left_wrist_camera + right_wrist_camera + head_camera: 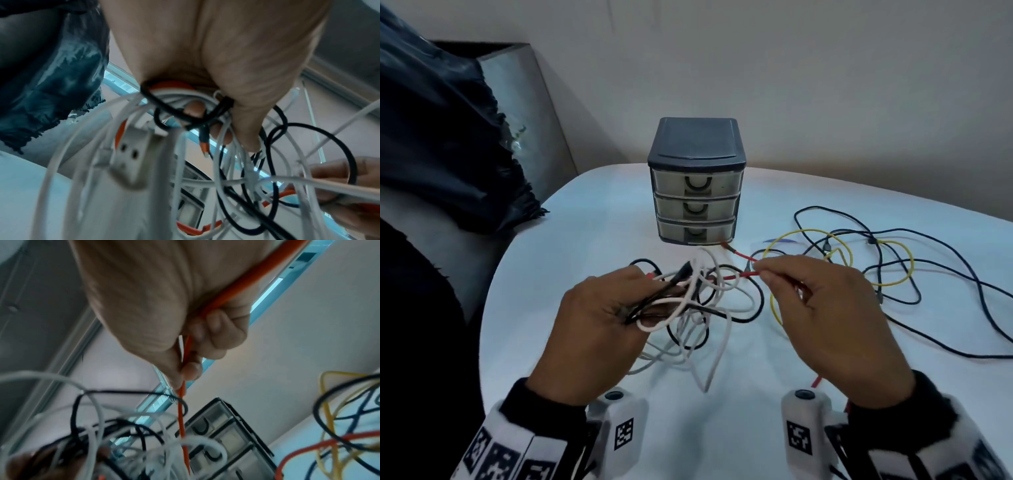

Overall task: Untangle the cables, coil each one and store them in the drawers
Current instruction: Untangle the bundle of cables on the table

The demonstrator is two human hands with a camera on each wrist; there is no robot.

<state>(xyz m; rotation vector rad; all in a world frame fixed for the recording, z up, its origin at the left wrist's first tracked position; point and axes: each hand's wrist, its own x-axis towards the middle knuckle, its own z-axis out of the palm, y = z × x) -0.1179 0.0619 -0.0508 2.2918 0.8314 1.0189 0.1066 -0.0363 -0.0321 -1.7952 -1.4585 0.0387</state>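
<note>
My left hand (599, 325) grips a tangled bundle of white and black cables (688, 301) above the table, loops hanging below it; in the left wrist view the bundle (185, 113) sits in the curled fingers with a white plug (131, 160) dangling. My right hand (822, 308) pinches a red cable (743, 274) between thumb and fingers; the red cable (182, 410) runs from the pinch into the tangle. A small three-drawer organiser (697, 181) with a dark top stands behind, all drawers closed. Yellow cable (839, 253) and dark blue cable (945, 274) lie loose on the right.
The white table (585, 240) has a rounded left edge. A grey seat with a dark cloth (448, 137) stands beside it on the left. A wall runs behind the organiser. The red cable's plug end (726, 245) lies at the organiser's base.
</note>
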